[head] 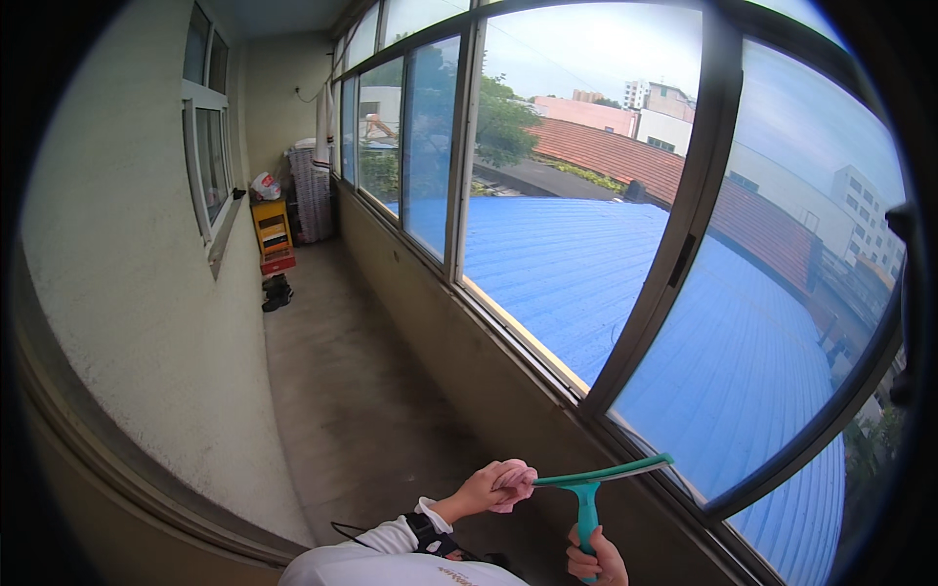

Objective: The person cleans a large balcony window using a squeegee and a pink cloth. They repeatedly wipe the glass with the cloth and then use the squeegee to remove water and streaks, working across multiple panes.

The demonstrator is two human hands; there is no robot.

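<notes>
A green window squeegee (588,505) is held upright by its handle in my right hand (597,560), near the bottom of the view. Its long blade spreads left and right at the top, the right end close to the window frame. My left hand (480,492) grips a crumpled pink cloth (517,485), which is at the left end of the blade and seems to touch it. A dark band with a device sits on my left wrist, over a white sleeve. To the right stands a sliding window pane (762,293) in a dark metal frame.
A low wall (440,322) runs under the windows along a narrow balcony with a concrete floor (352,366). Farther back are black shoes (277,293), a yellow cabinet (271,220) with a plastic bag on it, and a patterned covered stack (311,190). A plastered wall (146,256) bounds the left.
</notes>
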